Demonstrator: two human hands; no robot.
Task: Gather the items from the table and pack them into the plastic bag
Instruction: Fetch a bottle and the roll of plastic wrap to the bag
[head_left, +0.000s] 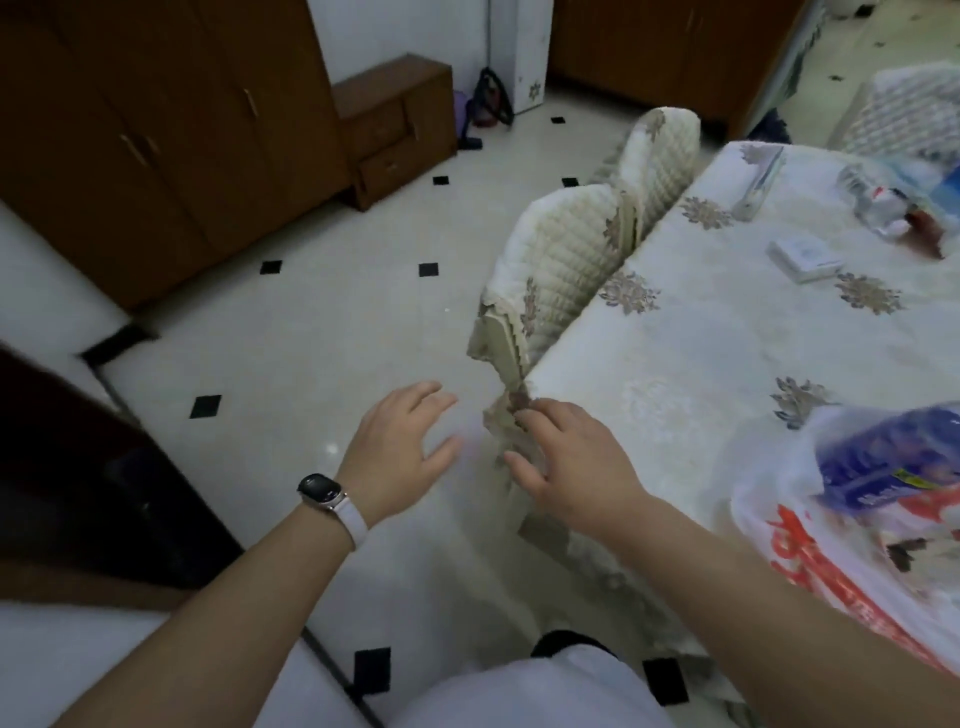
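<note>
A white plastic bag (810, 551) with red print lies on the table (701, 353) at the lower right, with a blue pack (883, 462) inside its mouth. Further back on the cloth sit a small white box (802, 257), a clear flat packet (758, 182) and a crumpled clear wrapper with red bits (883, 202). My left hand (400, 441), a watch on its wrist, hovers over the floor with fingers spread and nothing in it. My right hand (566, 457) is spread at the table's near corner, fingertips touching the hanging cloth, holding nothing.
Two chairs with quilted cream covers (550, 260) are pushed in along the table's left side. Brown wardrobes (156, 130) and a low drawer unit (400, 124) line the far wall. The tiled floor (311, 338) spreads to the left. A dark piece of furniture (78, 467) stands at my left.
</note>
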